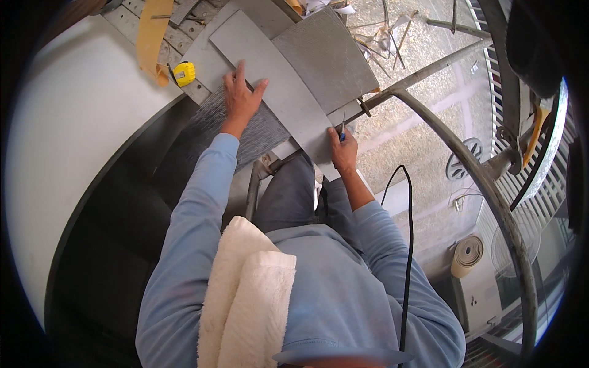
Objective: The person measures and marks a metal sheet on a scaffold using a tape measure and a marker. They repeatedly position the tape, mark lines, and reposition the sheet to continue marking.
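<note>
The strip, a long pale-gray piece, lies diagonally in front of the seated person. Its far end rests on the panels at the bench; its near end reaches to the trousers.

Left hand: spread, thumb apart from the fingers, laid at the strip's left edge. It bears on the strip without wrapping around it.

Right hand: closed around a slim, blue-handled tool, beside the strip's right edge near its near end. The tool's thin tip points away from the body. It may be a blade; it is too small in this view to confirm.

Hazards, by cause:

1. Slipping strip. The left hand only presses. A sideways push by the right hand could turn the strip on the smooth surfaces beneath.

2. Tipping. The near end lies close to the knees. If it is unsupported there, downward load could lift the far end.

3. Hand injury. If the tool is sharp, a slip across the strip toward the left hand could cut the fingers.

4. Surface damage. The gray sheet and the dark sheet lie close to the strip. A stray tip could score either one.

5. Snagging. The cable hangs beside the right sleeve; a wide elbow movement could catch it.

6. Dropped items. The tape sits near the bench edge; a knock could send it over.
</note>
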A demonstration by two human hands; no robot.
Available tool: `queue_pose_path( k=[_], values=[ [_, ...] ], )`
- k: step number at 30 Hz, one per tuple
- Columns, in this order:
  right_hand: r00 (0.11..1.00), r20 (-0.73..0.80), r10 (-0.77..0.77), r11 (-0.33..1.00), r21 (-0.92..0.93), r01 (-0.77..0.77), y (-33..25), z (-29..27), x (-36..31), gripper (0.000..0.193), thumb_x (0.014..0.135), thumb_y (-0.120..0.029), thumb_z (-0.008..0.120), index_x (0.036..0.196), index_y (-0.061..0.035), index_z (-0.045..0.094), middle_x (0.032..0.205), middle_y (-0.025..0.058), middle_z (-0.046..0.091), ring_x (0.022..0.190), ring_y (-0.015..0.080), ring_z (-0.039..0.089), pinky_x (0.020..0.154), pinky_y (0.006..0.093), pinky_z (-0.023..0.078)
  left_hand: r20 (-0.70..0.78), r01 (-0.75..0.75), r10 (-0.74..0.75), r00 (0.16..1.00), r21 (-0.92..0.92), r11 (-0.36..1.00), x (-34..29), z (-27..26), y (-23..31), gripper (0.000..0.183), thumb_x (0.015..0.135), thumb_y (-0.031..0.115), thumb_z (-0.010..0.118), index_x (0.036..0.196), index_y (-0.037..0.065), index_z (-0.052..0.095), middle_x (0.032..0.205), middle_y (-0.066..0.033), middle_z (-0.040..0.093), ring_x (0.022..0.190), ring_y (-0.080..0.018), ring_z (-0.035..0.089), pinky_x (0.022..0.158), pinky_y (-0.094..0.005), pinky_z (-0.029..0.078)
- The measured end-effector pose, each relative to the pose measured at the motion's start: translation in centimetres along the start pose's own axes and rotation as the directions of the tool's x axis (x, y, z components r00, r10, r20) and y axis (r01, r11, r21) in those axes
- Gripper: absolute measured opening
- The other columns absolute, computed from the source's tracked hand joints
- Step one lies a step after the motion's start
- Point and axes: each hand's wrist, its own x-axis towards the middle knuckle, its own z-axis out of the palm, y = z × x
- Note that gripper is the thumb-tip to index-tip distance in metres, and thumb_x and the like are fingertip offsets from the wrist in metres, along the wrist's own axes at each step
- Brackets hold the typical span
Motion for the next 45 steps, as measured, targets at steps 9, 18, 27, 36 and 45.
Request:
queue_pose_path(
  k=[9,18,27,36,45],
  values=[
    [0.997,-0.025,-0.077,0.995,0.057,0.078,0.0,0.4,-1.5,0.046,0.097,-0.045,0.067,0.089,-0.0003,0.063,0.073,0.023,0.063,0.069,0.0425,0.059,0.067,0.0468,0.047,0.016,-0.019,0.019,1.0,0.033,0.999,0.0,-0.2,-0.1,0.096,0.081,0.05,0.084,0.156,0.01,0.04,0.13,-0.0236,0.046,0.121,-0.0413,0.049,0.106,-0.0506,0.043],
    [0.999,0.037,-0.01,1.0,-0.017,0.011,0.4,0.1,-0.9,0.037,0.098,-0.038,0.07,0.097,-0.0009,0.07,0.076,0.0168,0.066,0.069,0.0267,0.059,0.07,0.0397,0.05,-0.005,-0.019,0.019,1.0,0.003,1.0,-0.1,-0.1,0.0,0.095,0.079,0.045,0.087,0.154,0.009,0.041,0.13,-0.024,0.045,0.121,-0.0415,0.049,0.106,-0.0501,0.043],
    [1.0,-0.006,-0.009,0.996,0.085,0.009,-0.3,0.1,-1.3,0.043,0.096,-0.042,0.069,0.091,0.0005,0.066,0.076,0.0239,0.066,0.071,0.0395,0.062,0.07,0.0452,0.049,0.0,-0.033,0.033,0.999,0.068,0.997,0.0,0.1,0.0,0.096,0.079,0.049,0.086,0.154,0.01,0.041,0.128,-0.0244,0.045,0.117,-0.0412,0.049,0.105,-0.0513,0.042],
    [0.998,0.028,0.054,0.996,0.07,-0.056,0.4,0.4,-0.9,0.04,0.096,-0.042,0.071,0.097,-0.002,0.071,0.072,0.0109,0.063,0.067,0.0202,0.054,0.067,0.0377,0.048,0.039,-0.022,0.011,0.999,0.283,0.959,0.3,-0.6,1.8,0.09,0.081,0.05,0.083,0.153,0.015,0.045,0.136,-0.0251,0.042,0.122,-0.0424,0.048,0.104,-0.0543,0.043],
    [0.999,-0.037,0.011,0.997,0.072,-0.008,0.3,0.6,-1.3,0.042,0.095,-0.045,0.071,0.098,-0.0029,0.071,0.074,0.0143,0.064,0.068,0.0233,0.058,0.069,0.0387,0.049,0.28,-0.078,-0.052,0.959,0.432,0.899,1.3,-0.6,5.7,0.099,0.083,0.05,0.08,0.16,0.007,0.033,0.158,-0.0285,0.029,0.142,-0.0488,0.035,0.112,-0.0558,0.041]
  ],
)
